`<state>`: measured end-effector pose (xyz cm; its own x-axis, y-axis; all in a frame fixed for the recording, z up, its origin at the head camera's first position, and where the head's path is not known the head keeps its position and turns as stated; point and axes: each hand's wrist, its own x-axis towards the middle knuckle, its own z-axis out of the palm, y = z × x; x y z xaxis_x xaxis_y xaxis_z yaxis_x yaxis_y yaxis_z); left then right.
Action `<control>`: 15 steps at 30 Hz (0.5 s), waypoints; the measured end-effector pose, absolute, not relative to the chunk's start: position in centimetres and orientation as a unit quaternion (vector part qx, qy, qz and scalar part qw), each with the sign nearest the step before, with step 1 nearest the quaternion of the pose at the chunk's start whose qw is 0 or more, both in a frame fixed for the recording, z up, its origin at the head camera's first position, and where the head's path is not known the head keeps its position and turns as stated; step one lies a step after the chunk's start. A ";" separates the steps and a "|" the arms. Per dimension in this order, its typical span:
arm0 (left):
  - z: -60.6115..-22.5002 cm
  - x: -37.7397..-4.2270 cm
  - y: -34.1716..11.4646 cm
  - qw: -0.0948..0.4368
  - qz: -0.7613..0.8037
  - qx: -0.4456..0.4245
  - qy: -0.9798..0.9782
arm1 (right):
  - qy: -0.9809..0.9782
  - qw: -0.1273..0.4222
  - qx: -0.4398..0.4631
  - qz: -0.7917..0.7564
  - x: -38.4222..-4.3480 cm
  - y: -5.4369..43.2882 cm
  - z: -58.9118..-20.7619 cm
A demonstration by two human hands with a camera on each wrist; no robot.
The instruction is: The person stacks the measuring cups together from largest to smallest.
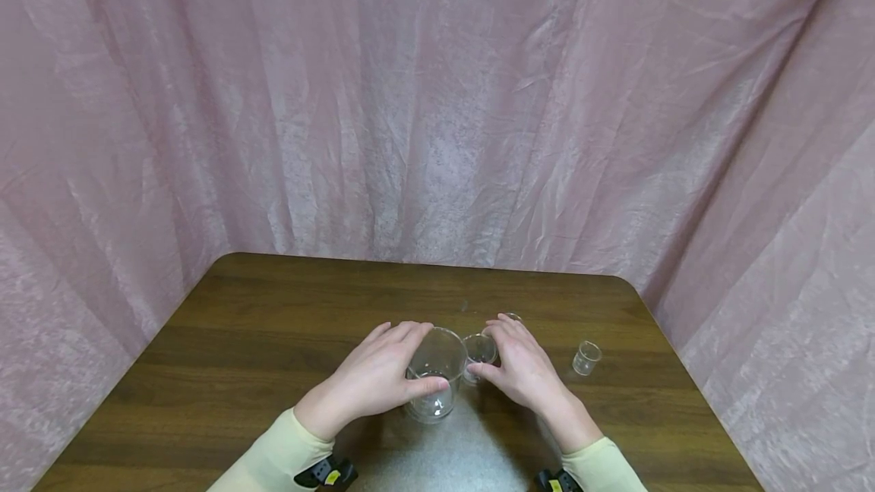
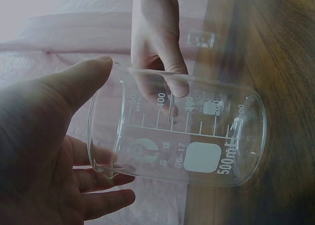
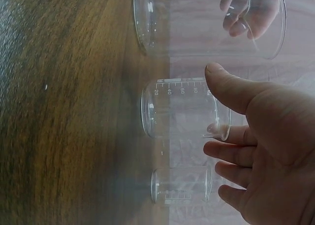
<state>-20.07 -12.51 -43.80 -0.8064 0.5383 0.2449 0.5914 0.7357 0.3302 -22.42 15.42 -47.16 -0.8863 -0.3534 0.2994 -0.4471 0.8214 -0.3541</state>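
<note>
A large clear glass 500 ml beaker (image 2: 197,156) stands upright on the wooden table. My left hand (image 1: 379,370) curves loosely about its upper part, thumb at the near side and fingers beyond the rim, spread apart. Just to its right stands a smaller glass beaker (image 3: 182,109) with a white scale. Around that beaker's rim reaches my right hand (image 1: 522,363), thumb on one side and fingers loosely extended on the other. Another small beaker (image 3: 182,185) sits close beyond the right hand, mostly hidden by it in the head view.
Farther right on the table (image 1: 273,325) stands one more small glass beaker (image 1: 587,357). Pink curtains (image 1: 437,112) hang behind the table and along both sides. Dark wrist cameras (image 1: 326,472) sit at both cuffs.
</note>
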 end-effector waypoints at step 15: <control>-43.6 -19.9 -12.3 0.063 -0.208 -0.303 -0.928 | -0.951 0.107 0.198 0.213 -21.7 15.6 -46.6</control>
